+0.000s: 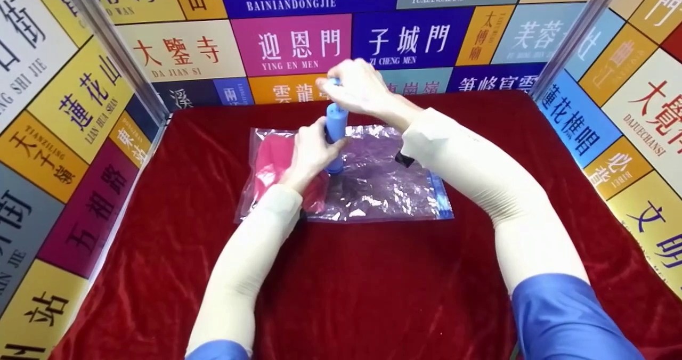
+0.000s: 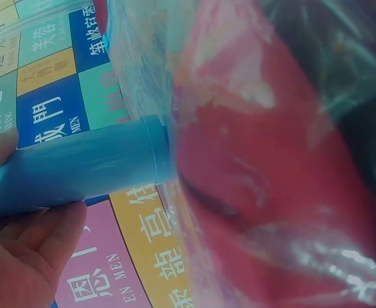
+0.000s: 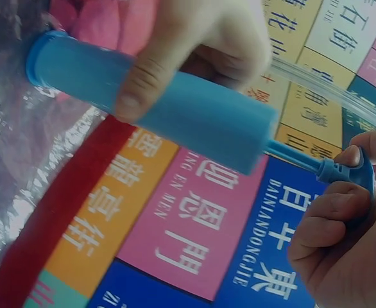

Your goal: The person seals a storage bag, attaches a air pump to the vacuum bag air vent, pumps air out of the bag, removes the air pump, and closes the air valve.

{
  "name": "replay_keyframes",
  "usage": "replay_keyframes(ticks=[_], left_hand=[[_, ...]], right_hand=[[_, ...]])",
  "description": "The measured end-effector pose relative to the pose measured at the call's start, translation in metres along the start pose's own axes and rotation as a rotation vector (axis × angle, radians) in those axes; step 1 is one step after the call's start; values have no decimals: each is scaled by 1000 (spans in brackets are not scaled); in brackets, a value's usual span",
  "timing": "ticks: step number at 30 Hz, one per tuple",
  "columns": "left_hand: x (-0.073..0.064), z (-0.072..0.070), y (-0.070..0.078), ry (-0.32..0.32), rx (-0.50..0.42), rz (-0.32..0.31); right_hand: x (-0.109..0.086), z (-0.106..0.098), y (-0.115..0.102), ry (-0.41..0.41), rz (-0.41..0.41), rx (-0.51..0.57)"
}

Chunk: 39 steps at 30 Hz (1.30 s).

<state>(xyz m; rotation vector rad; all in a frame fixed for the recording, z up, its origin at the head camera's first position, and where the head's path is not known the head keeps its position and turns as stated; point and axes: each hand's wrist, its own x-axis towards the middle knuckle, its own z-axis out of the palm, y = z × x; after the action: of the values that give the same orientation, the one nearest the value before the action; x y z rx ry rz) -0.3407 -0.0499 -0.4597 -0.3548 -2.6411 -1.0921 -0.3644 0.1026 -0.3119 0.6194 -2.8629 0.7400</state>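
Note:
A blue hand pump [image 1: 336, 120] stands upright on a clear plastic bag [image 1: 373, 189], its base against the film. My left hand [image 1: 310, 149] grips the pump's cylinder [image 3: 194, 119], thumb on one side and fingers round the other. Above it, my right hand [image 1: 359, 86] holds the pump's handle [image 3: 362, 183], fingers curled round it. A stretch of thin blue rod [image 3: 297, 157] shows between cylinder and handle. Inside the bag's left part lies folded pink-red cloth [image 1: 274, 157], which fills much of the left wrist view.
Dark red velvet cloth [image 1: 373, 285] covers the table. A blue strip [image 1: 439, 195] runs along the bag's right end. Walls of coloured sign panels [image 1: 293, 46] stand behind and at both sides, with clear posts [image 1: 125, 46] at the corners.

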Motion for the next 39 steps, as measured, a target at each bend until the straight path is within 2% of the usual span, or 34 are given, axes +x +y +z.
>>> replay_keyframes(ticks=[13, 19, 25, 32, 39], left_hand=[[0, -1, 3, -23, 22, -37], [0, 0, 2, -20, 26, -32], [0, -1, 4, -5, 38, -22], [1, 0, 5, -11, 47, -33], [-1, 1, 6, -23, 56, -56]], right_hand=[[1, -38, -15, 116, -55, 32], [1, -56, -22, 178, -79, 33], [1, -74, -32, 214, -93, -26], [1, -83, -38, 273, -131, -76], [3, -87, -40, 338, -162, -69]])
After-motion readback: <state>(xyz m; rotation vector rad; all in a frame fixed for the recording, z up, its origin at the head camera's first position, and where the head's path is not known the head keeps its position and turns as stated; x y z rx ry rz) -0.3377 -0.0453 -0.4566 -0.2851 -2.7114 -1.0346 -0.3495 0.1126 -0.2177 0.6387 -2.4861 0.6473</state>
